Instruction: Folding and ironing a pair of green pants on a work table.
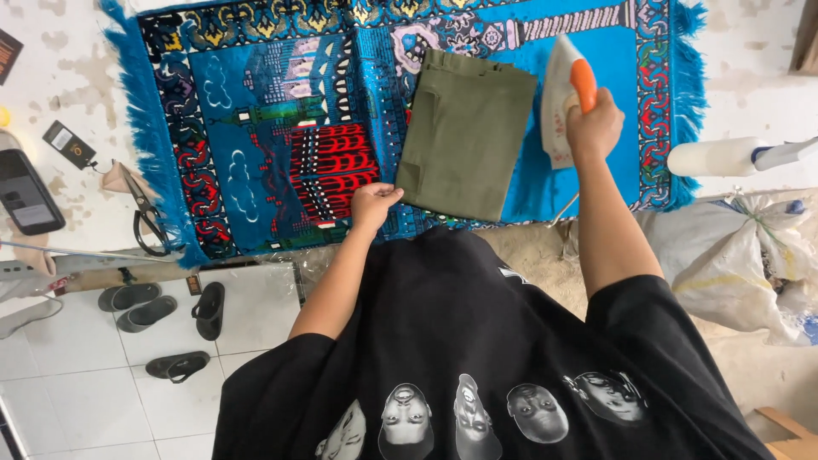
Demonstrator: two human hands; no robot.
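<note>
A white, stained tabletop carries a large blue patterned rug with fringed ends, spread across most of the view. Below its near edge lies a white tiled floor with dark sandals; pale sacks sit to the right.

On the rug, right of centre, lies a folded olive-green garment, its long axis running away from the person, tilted a little to the right at the far end.

The right arm reaches forward and nearly straight, the right hand closed around the orange handle of a white iron. The iron stands on the rug just right of the garment, its tip pointing away.

The left arm is bent at the elbow; the left hand, fingers curled, pinches the garment's near left corner.

Black scissors and a dark phone lie on the tabletop off the rug's left end.
</note>
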